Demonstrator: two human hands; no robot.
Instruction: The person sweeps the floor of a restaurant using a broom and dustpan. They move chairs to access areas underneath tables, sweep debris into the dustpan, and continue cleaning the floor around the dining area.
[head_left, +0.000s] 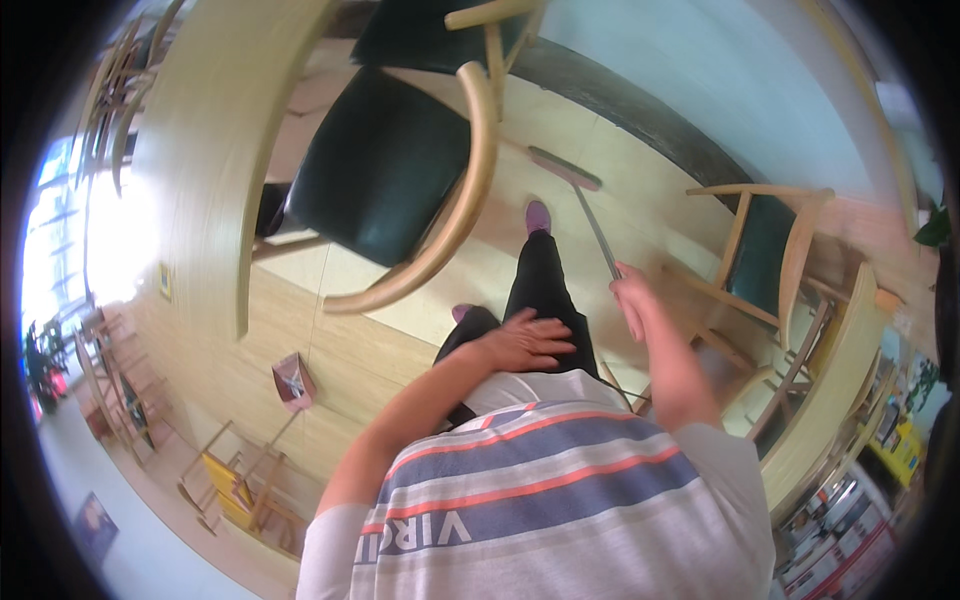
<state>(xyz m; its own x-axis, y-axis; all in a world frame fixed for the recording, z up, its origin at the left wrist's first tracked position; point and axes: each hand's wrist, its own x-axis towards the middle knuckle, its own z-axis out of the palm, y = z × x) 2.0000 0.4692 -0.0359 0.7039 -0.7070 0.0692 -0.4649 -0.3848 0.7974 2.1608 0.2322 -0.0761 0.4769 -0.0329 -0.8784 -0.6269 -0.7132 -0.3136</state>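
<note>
My right hand (632, 292) grips the handle of a broom (594, 225). The broom's long, narrow head (564, 166) rests on the tiled floor, beyond my pink shoe (537, 217). My left hand (531, 342) lies against the dark trousers on my thigh, fingers spread and holding nothing. Just ahead of me and to the left is a wooden chair with a dark seat (382, 165) and a curved back rail (480, 172). A pink long-handled dustpan (292, 381) with some litter in it stands on the floor farther left.
A long wooden table (202, 150) runs along the left. Another dark-seated chair (761, 255) stands at right, near a second table (825, 405). A pale wall with a dark baseboard (622, 105) bounds the floor ahead. A yellow chair (225, 491) is at lower left.
</note>
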